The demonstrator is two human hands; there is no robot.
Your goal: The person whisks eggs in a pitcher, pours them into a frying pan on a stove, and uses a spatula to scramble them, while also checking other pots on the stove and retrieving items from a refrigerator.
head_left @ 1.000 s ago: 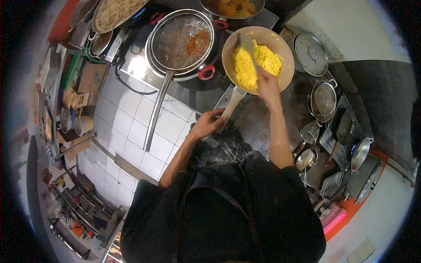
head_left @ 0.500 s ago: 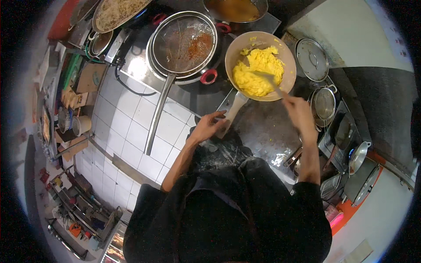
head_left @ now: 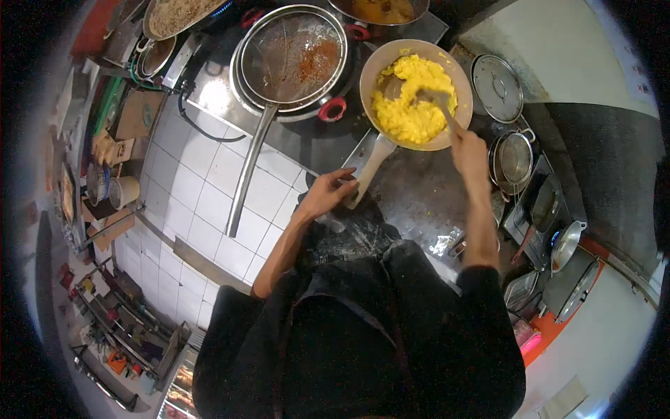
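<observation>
Scrambled eggs [head_left: 417, 126], bright yellow, lie in a beige frying pan [head_left: 370, 77] whose pale handle [head_left: 370, 171] points toward me. My right hand [head_left: 469, 159] is closed round the handle of a spatula [head_left: 438, 99], its blade blurred and pushed into the eggs. A patch of bare pan bottom shows left of the blade. Beside the pan handle is my left hand [head_left: 328, 194], fingers apart and not wrapped round it. Its fingertips reach the handle's edge; whether they touch it I cannot tell.
A long-handled strainer [head_left: 293, 59] rests over a pot with red grips [head_left: 332, 109]. Behind the frying pan stands a pan of brown liquid [head_left: 377, 10]. On the right are a glass lid [head_left: 497, 91], a small sieve [head_left: 515, 157] and a lit burner [head_left: 556, 237].
My right hand has moved the spatula slightly right and up through the eggs, which are spread farther and expose some pan bottom. My left hand stays near the pan handle.
</observation>
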